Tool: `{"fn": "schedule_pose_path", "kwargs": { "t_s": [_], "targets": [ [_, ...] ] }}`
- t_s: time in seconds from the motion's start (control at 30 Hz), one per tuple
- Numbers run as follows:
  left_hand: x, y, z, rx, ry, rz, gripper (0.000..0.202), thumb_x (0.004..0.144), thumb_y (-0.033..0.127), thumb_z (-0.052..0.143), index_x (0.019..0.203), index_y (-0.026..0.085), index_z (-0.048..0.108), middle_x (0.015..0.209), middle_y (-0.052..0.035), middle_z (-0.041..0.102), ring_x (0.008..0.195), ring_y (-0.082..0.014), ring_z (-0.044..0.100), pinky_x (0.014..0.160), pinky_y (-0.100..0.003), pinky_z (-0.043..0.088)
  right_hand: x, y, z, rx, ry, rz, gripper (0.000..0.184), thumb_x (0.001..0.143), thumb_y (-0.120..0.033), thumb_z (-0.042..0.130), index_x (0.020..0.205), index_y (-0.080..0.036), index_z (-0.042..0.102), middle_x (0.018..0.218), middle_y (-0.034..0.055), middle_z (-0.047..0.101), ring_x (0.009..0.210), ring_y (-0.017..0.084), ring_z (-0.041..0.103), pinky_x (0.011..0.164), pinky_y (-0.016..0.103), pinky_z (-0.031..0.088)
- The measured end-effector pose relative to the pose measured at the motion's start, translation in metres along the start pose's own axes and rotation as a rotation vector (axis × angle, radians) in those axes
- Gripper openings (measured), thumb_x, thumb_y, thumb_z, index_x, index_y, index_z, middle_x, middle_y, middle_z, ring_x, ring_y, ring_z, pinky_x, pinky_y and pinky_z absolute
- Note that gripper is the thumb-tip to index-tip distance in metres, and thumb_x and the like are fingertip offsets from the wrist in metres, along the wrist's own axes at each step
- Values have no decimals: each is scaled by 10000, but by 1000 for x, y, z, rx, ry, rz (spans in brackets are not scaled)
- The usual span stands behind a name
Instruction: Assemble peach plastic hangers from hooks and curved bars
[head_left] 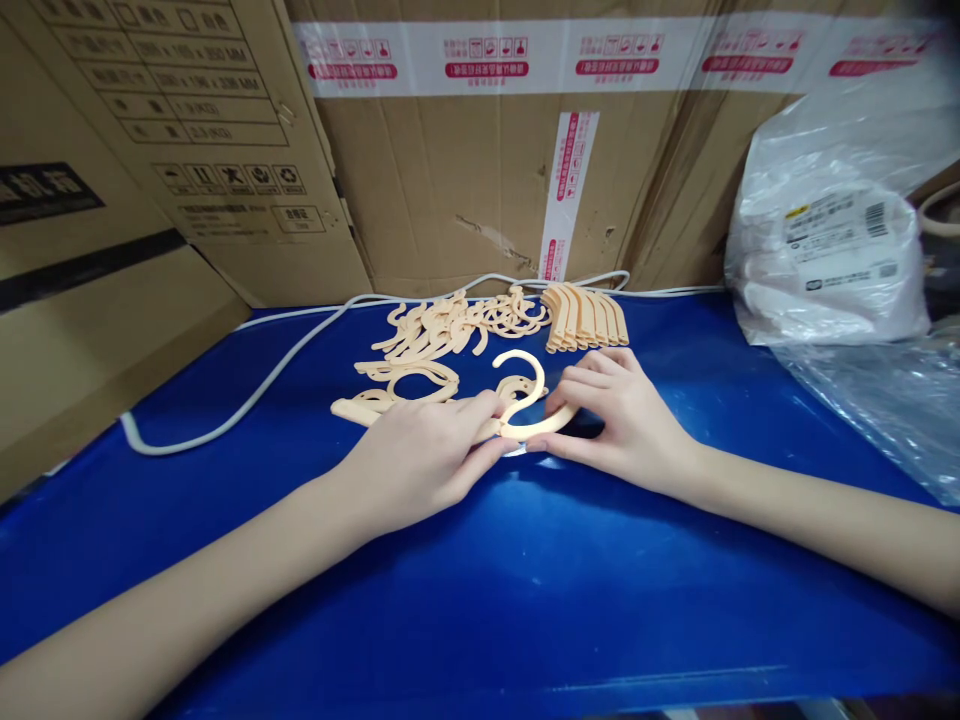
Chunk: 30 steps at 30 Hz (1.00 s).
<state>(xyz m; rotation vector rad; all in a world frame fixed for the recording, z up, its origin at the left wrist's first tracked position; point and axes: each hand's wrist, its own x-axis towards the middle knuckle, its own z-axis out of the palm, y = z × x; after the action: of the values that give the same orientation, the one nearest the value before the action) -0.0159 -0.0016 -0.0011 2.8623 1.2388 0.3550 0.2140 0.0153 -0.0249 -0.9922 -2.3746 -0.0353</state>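
Note:
Between my hands is a beige plastic clothes hanger [534, 372] with its hook pointing up and curling to the left. My left hand [431, 450] is closed on its left side, thumb and fingers pinching near the base of the hook. On the right, my right hand [619, 415] grips the curved right arm of the hanger, its thumb close to the middle. Just behind my left hand, several beige hanger parts [424, 375] lie on the blue table [525, 600]. My fingers hide part of the joint.
At the back lie a loose pile of beige pieces [431, 330] and a neat row of curved arms [589, 315]. A white cable [270, 385] runs behind them. Cardboard boxes [450, 180] wall the back and left. A clear plastic bag [825, 250] stands at right.

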Motion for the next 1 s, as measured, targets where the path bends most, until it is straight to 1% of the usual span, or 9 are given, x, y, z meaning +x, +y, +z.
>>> {"fn": "schedule_pose_path", "kwargs": {
  "t_s": [0.1,0.23,0.47,0.57,0.67,0.77,0.83,0.87,1.0],
  "targets": [
    [0,0,1,26,20,3,233,974,372,442,975,178,570,795,-30,686,688,-211,659,565,-279,393,1,1,0,26,73,21,451,776,-618,659,917,-198,575,919,35,645,908,215,560,877,376,331],
    [-1,1,1,37,83,27,253,981,380,429,928,172,564,770,-19,685,644,-184,650,555,-262,389,0,1,0,50,147,21,527,769,-627,658,1048,-204,516,1040,80,639,1012,258,568,899,399,353],
    [-1,1,-1,79,119,65,236,973,373,447,926,175,566,753,-8,684,618,-162,638,527,-242,365,-2,-2,1,-47,175,-15,487,802,-577,652,1095,-207,531,1257,139,558,1197,304,496,1003,482,342],
    [-1,2,-1,107,127,69,249,967,398,462,976,179,579,767,-11,691,606,-152,624,528,-239,369,-4,-4,-1,-62,232,-46,381,841,-490,643,1077,-206,547,1334,158,493,1248,318,455,998,492,359],
    [0,4,1,102,129,93,271,974,405,445,1009,177,587,742,-5,685,577,-140,608,523,-237,368,-5,-6,-5,-41,279,-99,182,876,-333,621,991,-197,584,1219,135,556,1153,275,513,938,436,399],
    [0,5,1,90,135,113,273,975,396,442,996,170,593,696,4,666,544,-135,591,509,-238,358,-5,-7,-8,-27,274,-178,39,896,-230,580,897,-192,589,891,52,641,828,178,577,768,351,401],
    [0,5,1,92,134,107,271,970,398,449,1001,172,595,678,9,657,536,-132,584,506,-236,353,-6,-7,-7,-5,220,-236,55,916,-213,548,880,-191,584,708,-10,622,637,128,535,680,322,365],
    [0,5,0,93,130,102,272,969,401,450,1012,175,595,673,12,655,537,-130,583,507,-234,353,-6,-7,-6,10,189,-252,70,926,-217,534,891,-187,587,668,-24,614,594,117,523,658,315,356],
    [0,5,0,93,118,93,267,967,394,442,1031,185,594,707,7,670,588,-135,612,522,-228,364,-5,-4,-1,70,104,-208,164,945,-257,504,1026,-162,611,706,-9,648,621,124,577,651,302,366]
  ]
}}
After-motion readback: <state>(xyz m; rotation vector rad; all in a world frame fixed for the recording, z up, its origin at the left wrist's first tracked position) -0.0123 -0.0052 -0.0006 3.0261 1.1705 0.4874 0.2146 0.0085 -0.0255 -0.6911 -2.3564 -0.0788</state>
